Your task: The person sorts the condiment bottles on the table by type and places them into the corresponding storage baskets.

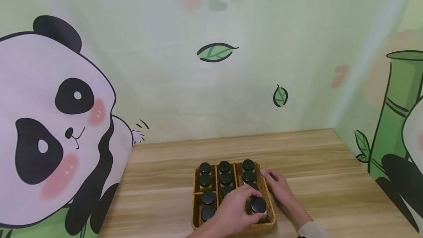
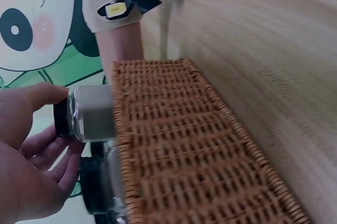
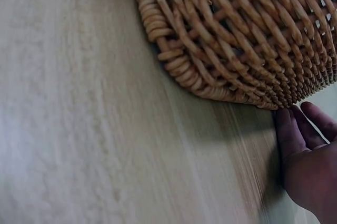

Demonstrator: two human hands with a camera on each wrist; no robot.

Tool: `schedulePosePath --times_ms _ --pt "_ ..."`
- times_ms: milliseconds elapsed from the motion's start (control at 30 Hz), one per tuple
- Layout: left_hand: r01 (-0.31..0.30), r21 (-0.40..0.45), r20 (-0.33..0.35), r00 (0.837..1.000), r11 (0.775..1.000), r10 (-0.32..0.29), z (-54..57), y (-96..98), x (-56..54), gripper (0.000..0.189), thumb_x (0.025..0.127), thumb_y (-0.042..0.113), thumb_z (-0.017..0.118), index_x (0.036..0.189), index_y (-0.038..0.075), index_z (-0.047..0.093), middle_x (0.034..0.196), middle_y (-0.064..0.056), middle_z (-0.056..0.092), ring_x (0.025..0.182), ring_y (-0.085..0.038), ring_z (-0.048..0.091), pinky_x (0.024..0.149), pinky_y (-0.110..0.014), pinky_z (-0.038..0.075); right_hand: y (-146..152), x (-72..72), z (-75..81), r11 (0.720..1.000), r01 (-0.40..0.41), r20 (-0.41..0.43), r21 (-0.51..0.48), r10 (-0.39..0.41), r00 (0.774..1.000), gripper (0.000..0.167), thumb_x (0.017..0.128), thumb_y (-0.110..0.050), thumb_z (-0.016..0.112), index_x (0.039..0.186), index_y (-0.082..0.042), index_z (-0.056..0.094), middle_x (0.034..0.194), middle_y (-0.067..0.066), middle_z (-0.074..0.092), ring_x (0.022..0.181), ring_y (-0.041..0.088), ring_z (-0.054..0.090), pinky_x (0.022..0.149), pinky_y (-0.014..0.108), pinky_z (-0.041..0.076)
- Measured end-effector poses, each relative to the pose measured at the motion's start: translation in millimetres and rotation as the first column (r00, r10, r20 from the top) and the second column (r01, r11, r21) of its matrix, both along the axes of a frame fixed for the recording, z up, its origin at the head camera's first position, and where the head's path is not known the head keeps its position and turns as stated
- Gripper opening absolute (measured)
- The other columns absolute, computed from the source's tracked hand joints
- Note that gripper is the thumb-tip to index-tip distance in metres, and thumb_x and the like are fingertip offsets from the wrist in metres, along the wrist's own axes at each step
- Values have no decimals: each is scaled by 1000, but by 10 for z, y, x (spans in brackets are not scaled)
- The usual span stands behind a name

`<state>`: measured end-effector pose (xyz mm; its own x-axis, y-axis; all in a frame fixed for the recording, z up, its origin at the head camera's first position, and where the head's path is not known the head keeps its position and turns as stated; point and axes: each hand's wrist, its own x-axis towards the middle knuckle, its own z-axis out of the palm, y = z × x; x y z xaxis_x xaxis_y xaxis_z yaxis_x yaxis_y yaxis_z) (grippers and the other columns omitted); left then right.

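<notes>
A divided wicker basket [image 1: 272, 208] holds several glass jars with black lids. My left hand [image 1: 232, 206] reaches across it and grips one jar [image 1: 258, 205] by its lid, at the near right compartment. In the left wrist view, the thumb and fingers of that hand [image 2: 29, 145] curl about the black lid of the clear jar [image 2: 95, 110], whose lower part is hidden behind the basket wall [image 2: 179, 139]. My right hand [image 1: 281, 190] touches the basket's right side from outside. Its fingers look fairly straight against the weave in the right wrist view, where the hand [image 3: 310, 158] is partly cut off.
The basket stands on a wood-grain table [image 1: 158, 183]. Jars [image 1: 208, 205] stand in the left compartments, others [image 1: 224, 172] in the middle one, and more [image 1: 248, 170] at the far right. Behind the table rises a wall [image 1: 172, 94] painted with pandas, leaves and bamboo.
</notes>
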<state>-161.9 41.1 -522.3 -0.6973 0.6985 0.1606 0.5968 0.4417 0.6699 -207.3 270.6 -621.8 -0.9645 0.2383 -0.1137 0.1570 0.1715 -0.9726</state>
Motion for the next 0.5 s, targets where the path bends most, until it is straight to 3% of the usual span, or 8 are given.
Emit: schedulePosePath --times_ms 233,500 --pt "-38 -110 -19 999 993 37 -160 22 26 35 93 38 85 122 25 73 114 17 64 108 -2 63 87 -25 57 17 1 -73 1000 -8 6 8 8 1000 59 102 -55 66 131 -4 70 132 12 68 122 22 59 105 35 45" --pt "-28 -110 -68 997 994 21 -204 55 20 36 94 34 84 126 20 72 115 14 64 110 -2 63 91 -25 57 12 -2 -45 1000 8 5 -3 -8 1000 60 103 -54 66 134 -2 68 135 15 67 125 27 59 107 38 45"
